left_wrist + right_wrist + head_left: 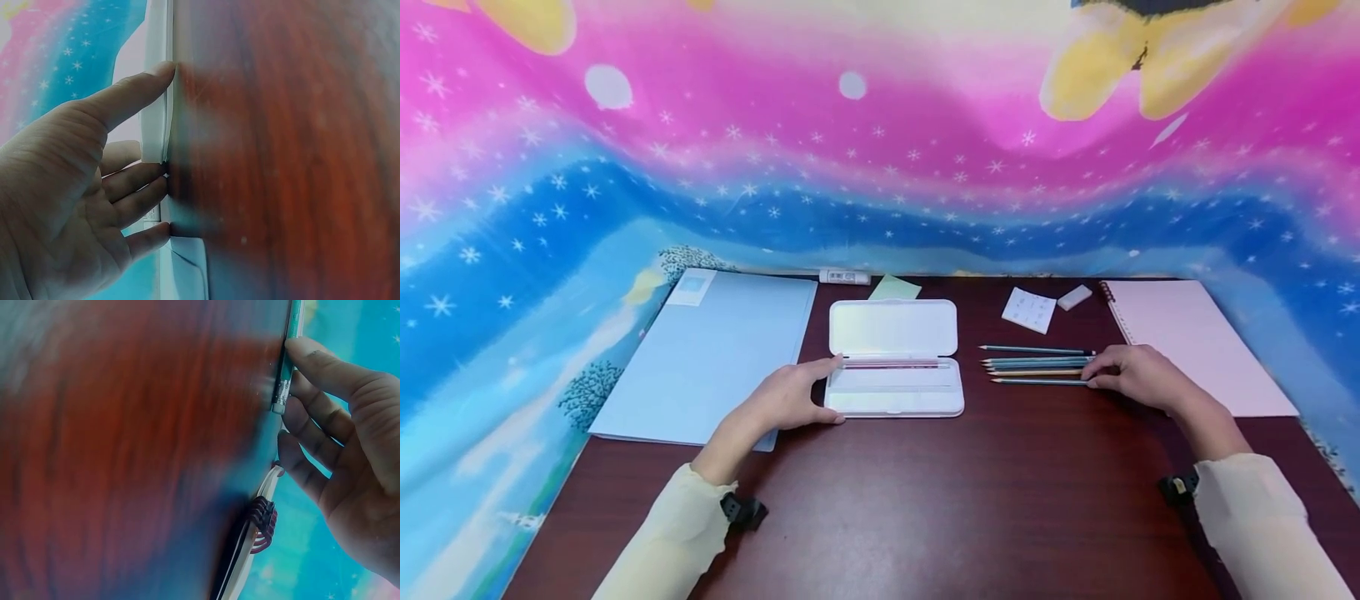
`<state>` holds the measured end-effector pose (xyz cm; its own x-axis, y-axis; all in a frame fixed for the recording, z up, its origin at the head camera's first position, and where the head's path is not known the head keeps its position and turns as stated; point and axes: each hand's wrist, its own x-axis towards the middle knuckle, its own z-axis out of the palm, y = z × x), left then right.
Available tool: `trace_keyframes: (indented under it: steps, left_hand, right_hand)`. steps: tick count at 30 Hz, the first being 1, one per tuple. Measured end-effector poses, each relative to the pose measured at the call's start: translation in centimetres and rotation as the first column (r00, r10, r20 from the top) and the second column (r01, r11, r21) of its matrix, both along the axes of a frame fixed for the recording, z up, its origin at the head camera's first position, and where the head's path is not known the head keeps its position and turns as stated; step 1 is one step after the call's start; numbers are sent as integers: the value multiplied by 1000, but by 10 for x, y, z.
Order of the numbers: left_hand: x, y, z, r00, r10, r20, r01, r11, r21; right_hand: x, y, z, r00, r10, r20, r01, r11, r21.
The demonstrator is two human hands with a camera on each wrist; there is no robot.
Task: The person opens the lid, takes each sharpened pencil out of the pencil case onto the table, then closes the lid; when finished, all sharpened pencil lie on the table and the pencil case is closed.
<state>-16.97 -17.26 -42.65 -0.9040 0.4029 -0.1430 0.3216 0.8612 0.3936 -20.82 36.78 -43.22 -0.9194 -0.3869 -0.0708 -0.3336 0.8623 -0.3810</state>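
Note:
A white pencil case (895, 387) lies with its lid (893, 328) raised back, a thin reddish pencil (895, 365) along its rear inside. My left hand (790, 395) holds the case's left end, thumb at the front edge and forefinger by the hinge; the left wrist view shows the thumb (134, 90) on the case's side (156, 125). To the right lie several pencils (1037, 364), side by side and pointing left. My right hand (1138, 375) pinches their eraser ends, and in the right wrist view its thumb touches a green pencil (288, 365).
A light blue folder (707, 358) lies left, a pink spiral notebook (1202, 350) right. Along the back are a glue stick (844, 277), green paper (895, 287), a white patterned square (1028, 310) and an eraser (1074, 297). A printed cloth (880, 175) hangs behind the table (940, 500).

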Motion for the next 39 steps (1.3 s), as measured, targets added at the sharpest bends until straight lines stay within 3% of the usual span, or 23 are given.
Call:
trace_keyframes:
  steps: [9,25,32,39]
  left_hand:
    - [0,0,-2,1000,4,1,-4,1000,2]
    - [0,0,-1,1000,8,4,-8,1000,7]
    - [-1,-1,-1,1000,8,1,-8,1000,11]
    - [0,-2,-3,1000,-1,-2,1,1000,6]
  right_hand:
    - [-3,-4,2,1000,-18,-17,19,998,62]
    - [-7,-12,5,998,-36,-50,39,996,78]
    - [-7,-27,15,994,-22,-109,22,1000,2]
    - [-10,-68,22,989,47,-139,-58,995,-78]
